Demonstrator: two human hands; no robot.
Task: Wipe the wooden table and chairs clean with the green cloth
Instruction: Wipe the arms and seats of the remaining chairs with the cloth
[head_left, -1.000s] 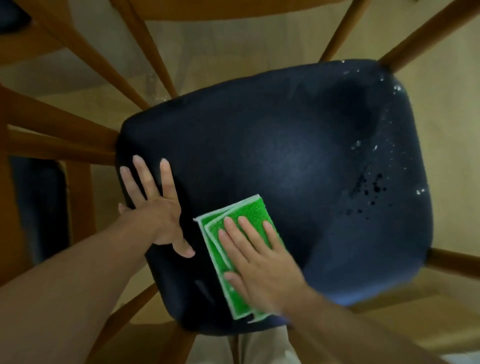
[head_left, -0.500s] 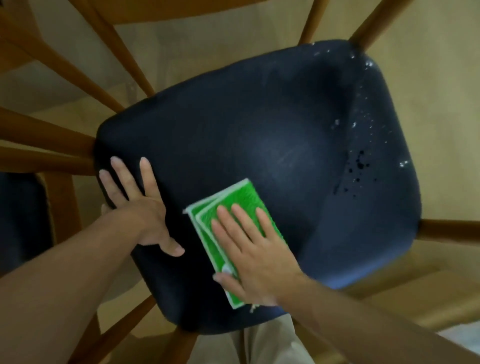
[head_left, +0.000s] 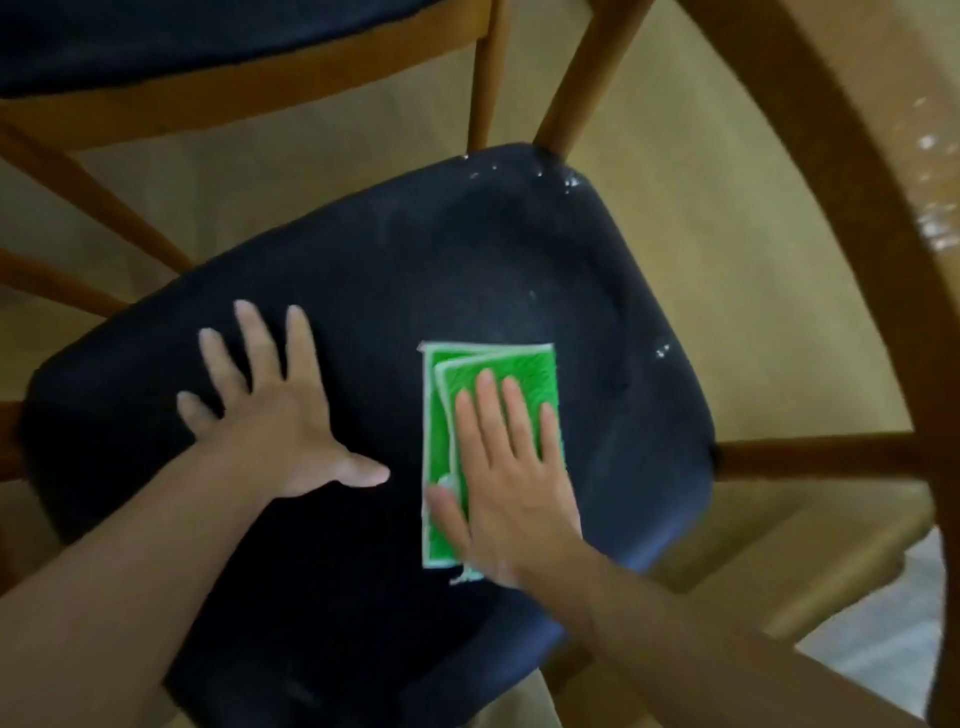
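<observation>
Pale tan floor, soft light

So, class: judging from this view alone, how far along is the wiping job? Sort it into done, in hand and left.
Done: nothing can be confirmed. In hand: the right hand presses the green cloth flat on the dark chair seat, while the left hand braces the seat. Left: white specks at the seat's far corner, the wooden chair frame, and the second chair beyond.

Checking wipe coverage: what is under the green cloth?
The green cloth lies flat on the dark chair seat, pressed by the right hand. The seat patch beneath is covered, so its cleanliness cannot be seen.
</observation>
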